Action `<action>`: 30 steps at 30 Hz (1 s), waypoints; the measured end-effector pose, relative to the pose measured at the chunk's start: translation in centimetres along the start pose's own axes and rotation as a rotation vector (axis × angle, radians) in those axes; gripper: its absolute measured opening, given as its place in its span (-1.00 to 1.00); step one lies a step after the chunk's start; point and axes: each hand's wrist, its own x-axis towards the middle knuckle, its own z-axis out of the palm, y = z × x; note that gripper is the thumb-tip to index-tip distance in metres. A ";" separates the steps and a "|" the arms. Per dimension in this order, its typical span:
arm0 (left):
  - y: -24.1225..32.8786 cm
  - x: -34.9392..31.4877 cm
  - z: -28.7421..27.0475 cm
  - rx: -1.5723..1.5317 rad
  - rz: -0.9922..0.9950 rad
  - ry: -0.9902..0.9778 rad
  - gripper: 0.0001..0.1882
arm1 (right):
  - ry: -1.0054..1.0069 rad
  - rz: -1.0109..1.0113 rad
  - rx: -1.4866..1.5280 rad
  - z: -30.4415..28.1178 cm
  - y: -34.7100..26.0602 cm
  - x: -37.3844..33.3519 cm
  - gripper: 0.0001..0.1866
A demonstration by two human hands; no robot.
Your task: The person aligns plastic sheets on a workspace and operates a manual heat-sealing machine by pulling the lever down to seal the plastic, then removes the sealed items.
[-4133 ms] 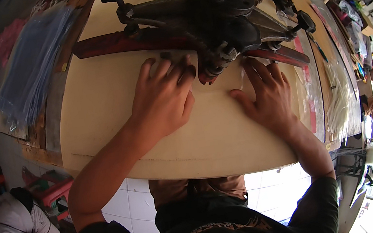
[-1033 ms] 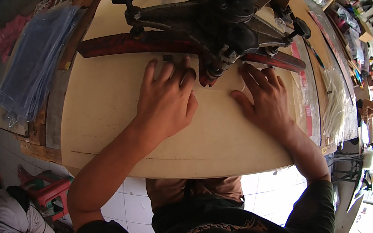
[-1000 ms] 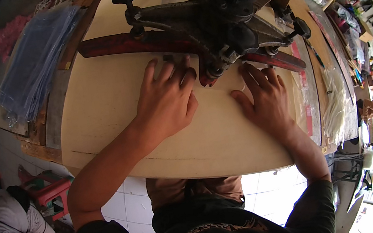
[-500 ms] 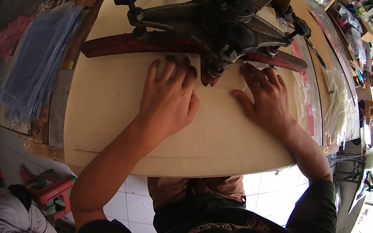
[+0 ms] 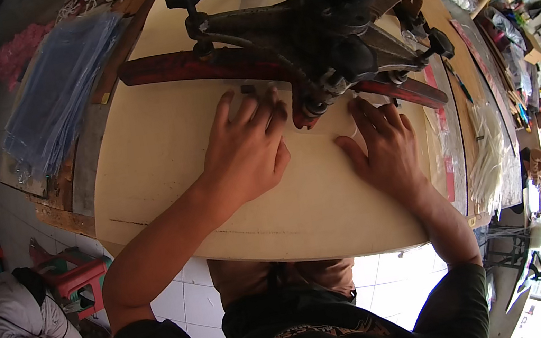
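Observation:
My left hand [image 5: 247, 141] rests on a beige board [image 5: 278, 217], fingers apart and bent a little, just in front of a dark red bar [image 5: 199, 64]. Beside its fingertips lies a small dark piece [image 5: 248, 89]. On the right, my right hand [image 5: 384, 141] lies with fingers stretched and thumb spread, its fingertips close to the bar's right part [image 5: 406, 91]. Thin, see-through material with faint edges seems to lie under the fingertips; its outline is hard to make out. The bar hangs from a black metal press head [image 5: 335, 40] with clamp knobs.
A stack of bluish clear plastic sheets [image 5: 59, 88] sits at the left, near a pink bundle [image 5: 19, 53]. Pale strips [image 5: 488, 150] hang along the table's right side. At lower left, another person [image 5: 35, 323] bends near a red stool [image 5: 81, 281].
The view has shifted slightly. More of the small dark piece shows beside my left fingertips. Both hands stay almost in the same place before the bar.

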 end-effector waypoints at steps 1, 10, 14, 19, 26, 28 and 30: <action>0.0 0.0 0.0 -0.002 -0.003 -0.003 -0.47 | -0.001 0.001 0.003 0.1 0.0 0.0 -0.41; -0.1 0.1 -0.1 -0.013 -0.014 -0.020 -0.49 | -0.002 -0.004 0.009 0.1 -0.1 0.0 -0.40; -0.1 0.2 0.0 -0.012 -0.015 -0.021 -0.48 | -0.010 0.002 0.013 0.1 -0.2 0.0 -0.40; -0.1 0.3 0.1 -0.001 -0.013 -0.020 -0.42 | -0.007 0.000 0.024 0.1 -0.1 0.0 -0.41; -0.1 0.2 0.0 0.000 -0.009 -0.024 -0.40 | -0.009 0.008 0.028 0.2 -0.1 0.1 -0.41; -0.1 0.2 -0.1 -0.004 -0.011 -0.022 -0.40 | -0.013 0.007 0.015 0.2 -0.1 0.0 -0.41; -0.1 0.2 0.0 -0.003 -0.013 -0.025 -0.41 | -0.017 0.006 0.006 0.1 -0.1 0.0 -0.41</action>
